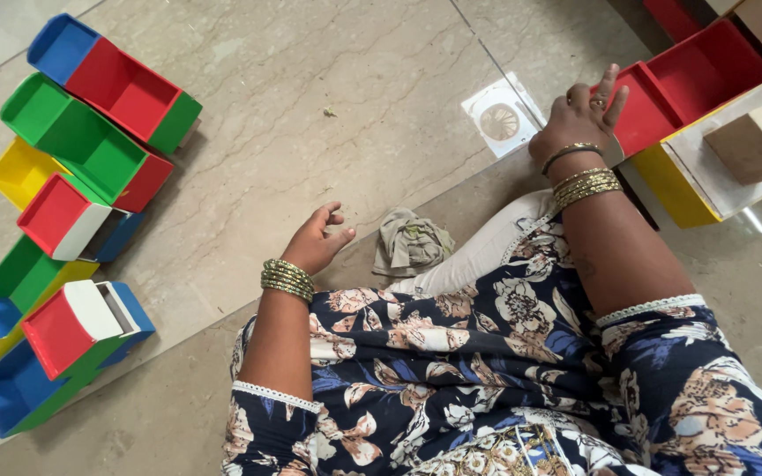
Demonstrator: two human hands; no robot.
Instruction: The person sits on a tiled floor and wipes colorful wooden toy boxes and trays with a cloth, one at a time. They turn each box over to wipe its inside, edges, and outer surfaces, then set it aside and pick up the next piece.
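On a marble floor, I see my right hand [586, 113] resting on the edge of a red open box [663, 92], fingers spread and holding nothing, with a yellow-sided box [676, 189] just beside it. My left hand [317, 240] hovers low over the floor, fingers loosely curled and empty, near a crumpled grey cloth [411, 241]. Well apart to the left lies a cluster of coloured boxes [90, 141]; a white square card [498, 117] sits close to my right wrist.

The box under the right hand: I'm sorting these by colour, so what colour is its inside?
Red, seen in the head view: the right hand rests on the open red box.
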